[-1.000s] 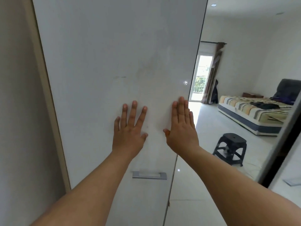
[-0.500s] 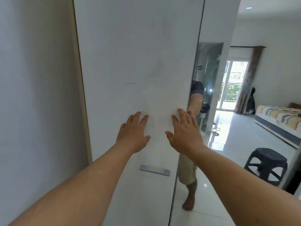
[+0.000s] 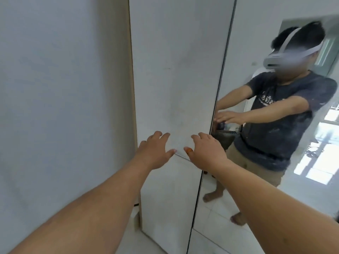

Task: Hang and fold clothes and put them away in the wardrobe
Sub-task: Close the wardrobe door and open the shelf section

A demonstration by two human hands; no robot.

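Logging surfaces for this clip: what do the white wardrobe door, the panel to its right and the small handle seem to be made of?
White wardrobe door: probably laminated board, smooth with a faint sheen and scuff marks. Panel to its right: mirror glass, since it reflects the person and the room. Small grey bar handle, between the left hand and right hand: looks like brushed metal, mostly hidden.

white door (image 3: 176, 79) shut ahead, wall (image 3: 64, 88) close left, mirror door (image 3: 275, 162) right

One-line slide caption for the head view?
Both hands, left and right, reach open toward the white wardrobe door beside its mirror panel.
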